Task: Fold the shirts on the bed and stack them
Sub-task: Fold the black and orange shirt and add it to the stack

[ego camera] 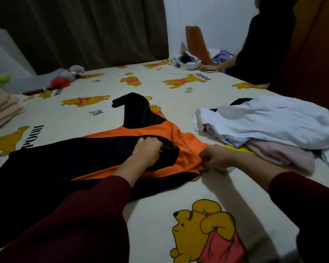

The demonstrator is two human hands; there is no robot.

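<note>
Black-and-orange shirt point(95, 156) spread mid-bed point(160, 202), black sleeve fold clutched by left hand point(147, 151), orange edge pinched by right hand point(212, 158), unfolded shirt pile point(270, 126) heaped toward right edge

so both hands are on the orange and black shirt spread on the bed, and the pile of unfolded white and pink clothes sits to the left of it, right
Not quite. The left hand and right hand do both grip the orange and black shirt spread on the bed, but the head view shows the pile of white and pink clothes to the right of it, not the left.
</note>
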